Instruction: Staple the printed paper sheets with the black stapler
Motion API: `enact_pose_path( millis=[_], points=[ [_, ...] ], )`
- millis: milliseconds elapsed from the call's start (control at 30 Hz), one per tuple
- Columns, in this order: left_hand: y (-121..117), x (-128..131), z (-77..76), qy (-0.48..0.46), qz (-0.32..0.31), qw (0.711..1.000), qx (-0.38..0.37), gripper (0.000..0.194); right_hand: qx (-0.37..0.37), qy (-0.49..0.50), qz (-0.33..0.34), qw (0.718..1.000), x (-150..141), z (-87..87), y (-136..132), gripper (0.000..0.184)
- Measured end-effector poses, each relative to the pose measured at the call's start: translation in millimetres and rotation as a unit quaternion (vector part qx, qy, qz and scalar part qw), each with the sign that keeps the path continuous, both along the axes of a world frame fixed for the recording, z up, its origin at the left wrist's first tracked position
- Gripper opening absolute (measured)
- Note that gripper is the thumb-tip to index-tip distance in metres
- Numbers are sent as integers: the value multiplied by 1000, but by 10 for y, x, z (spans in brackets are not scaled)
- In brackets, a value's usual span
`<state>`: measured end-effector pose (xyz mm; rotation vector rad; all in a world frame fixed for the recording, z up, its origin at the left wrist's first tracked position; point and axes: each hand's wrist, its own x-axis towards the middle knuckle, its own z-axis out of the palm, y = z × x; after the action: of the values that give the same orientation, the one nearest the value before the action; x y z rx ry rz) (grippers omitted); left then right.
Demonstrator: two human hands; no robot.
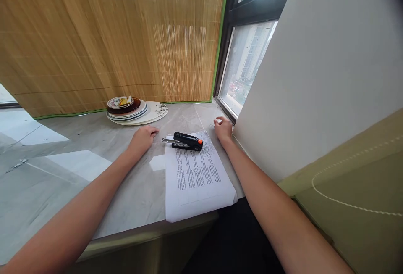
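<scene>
My left hand (144, 138) rests on the grey marbled counter, left of the stapler, holding nothing that I can see. Its fingers lie loosely on the surface. On the other side, my right hand (223, 128) rests beside the window frame, its fingers loosely bent with a gap between them and nothing visible in them. Between the hands, a black stapler (187, 142) with an orange part lies on its side, its jaws spread to the left. Under it are printed paper sheets (198, 198), whose near end hangs past the counter edge. Neither hand touches stapler or sheets.
Stacked plates (127, 116) with a small yellow packet (126, 101) on top stand at the back left, beside an oval patterned plate (154, 113). A bamboo blind (119, 34) hangs behind. The window (248, 64) and a white wall (315, 76) bound the right side.
</scene>
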<state>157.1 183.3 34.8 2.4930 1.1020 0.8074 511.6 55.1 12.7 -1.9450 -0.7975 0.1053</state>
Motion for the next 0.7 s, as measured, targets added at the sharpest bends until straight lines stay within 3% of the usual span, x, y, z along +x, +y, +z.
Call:
enact_pose_path(
  millis=[167,267,333,433,500,567,633,700],
  points=[
    [-73,43,37,-51,-10,998,-24,21,63,26,23,997,-45,39,-204,27],
    [-177,93,59,-167,10,981,-102,18,81,13,44,996,-107,80,-317,23],
    [-250,133,87,-293,21,935,-200,18,91,-4,68,994,-155,102,-366,21],
    [-329,177,151,-450,28,822,-347,16,114,-37,124,985,-241,127,-394,22],
    [-359,189,193,-493,33,759,-423,15,123,-66,175,975,-311,138,-393,25],
    [-380,193,215,-502,32,727,-467,17,116,-100,227,962,-390,144,-389,28],
    [-403,199,211,-497,17,735,-461,14,104,-124,271,949,-465,143,-391,29],
    [-435,204,192,-479,2,774,-413,16,99,-127,302,940,-523,137,-402,32]
  ],
)
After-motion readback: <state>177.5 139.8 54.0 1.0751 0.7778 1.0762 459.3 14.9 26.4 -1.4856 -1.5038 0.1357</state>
